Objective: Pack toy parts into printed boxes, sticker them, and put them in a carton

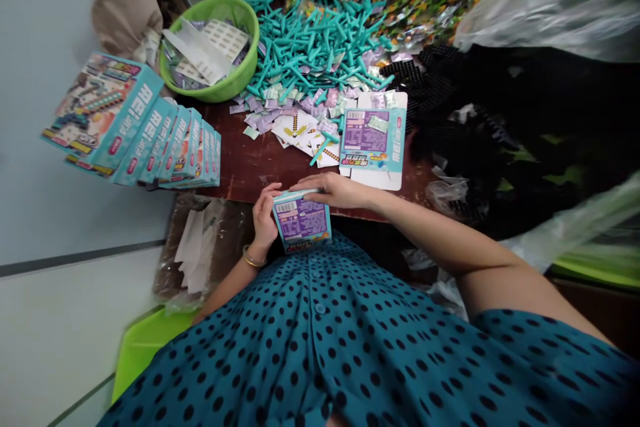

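Observation:
A small purple and light-blue cardboard box [303, 221] is held close to my body at the table's front edge, its printed back with a barcode facing up toward me. Around its left side my left hand [265, 217] is closed, gripping it. My right hand [336, 189] lies over the top edge of the box, fingers reaching along it toward the left. Just beyond, a flat unfolded box [371, 140] with a small sachet on it lies on the table. Beside it are a turquoise plastic pick-shaped piece [326, 147] and printed white cards [299, 130].
Several filled boxes [150, 127] stand in a leaning row at left. A green basket [250, 47] holds sachets and sheets. Turquoise pieces [315, 40] are heaped at the back, black parts [430, 80] and plastic bags [555, 13] at right. Below left sits a carton [170, 253].

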`<state>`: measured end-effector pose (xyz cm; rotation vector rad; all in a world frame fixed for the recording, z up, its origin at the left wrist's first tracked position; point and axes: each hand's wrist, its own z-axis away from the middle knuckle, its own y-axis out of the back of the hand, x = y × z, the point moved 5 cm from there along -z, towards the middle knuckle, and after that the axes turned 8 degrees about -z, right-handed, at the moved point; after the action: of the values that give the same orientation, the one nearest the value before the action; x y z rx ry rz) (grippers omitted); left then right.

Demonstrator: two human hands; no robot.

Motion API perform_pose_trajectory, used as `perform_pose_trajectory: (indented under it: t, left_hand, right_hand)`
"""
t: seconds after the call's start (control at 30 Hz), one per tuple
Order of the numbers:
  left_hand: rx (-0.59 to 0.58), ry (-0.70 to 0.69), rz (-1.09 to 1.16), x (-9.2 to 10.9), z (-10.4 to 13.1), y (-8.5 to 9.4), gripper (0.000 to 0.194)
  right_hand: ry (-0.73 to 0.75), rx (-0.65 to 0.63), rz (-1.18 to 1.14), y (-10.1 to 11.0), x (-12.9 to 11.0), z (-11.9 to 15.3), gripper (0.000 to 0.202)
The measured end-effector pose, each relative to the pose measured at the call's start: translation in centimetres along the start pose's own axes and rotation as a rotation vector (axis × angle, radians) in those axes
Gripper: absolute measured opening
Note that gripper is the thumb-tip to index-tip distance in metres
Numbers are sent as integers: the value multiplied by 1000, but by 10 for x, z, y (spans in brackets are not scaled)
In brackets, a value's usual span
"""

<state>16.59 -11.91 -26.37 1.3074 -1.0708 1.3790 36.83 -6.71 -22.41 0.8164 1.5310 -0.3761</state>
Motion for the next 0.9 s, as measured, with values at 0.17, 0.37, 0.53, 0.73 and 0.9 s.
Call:
perform_pose_trajectory:
  t: [0.17,0.37,0.53,0.73,0.9]
  left_hand:
    - [120,-296,-273,-1,11,25,37]
    - [129,-359,-334,-5,11,25,40]
    - [215,-377,-261,36,-19,31,37]
    - [393,-638,-509,62,-38,63,44]
    - [-237,-659,-1211,12,-26,17,62]
  right_hand:
    - [83,444,-2,-13,20,26,37]
    - [-18,572,-201,-48,45,36,34]
    - [-42,538,-200,-43,-9,11,68]
    - [105,524,434,-52,-46,-54,57]
    - [-183,459,696,15,37,-58,36]
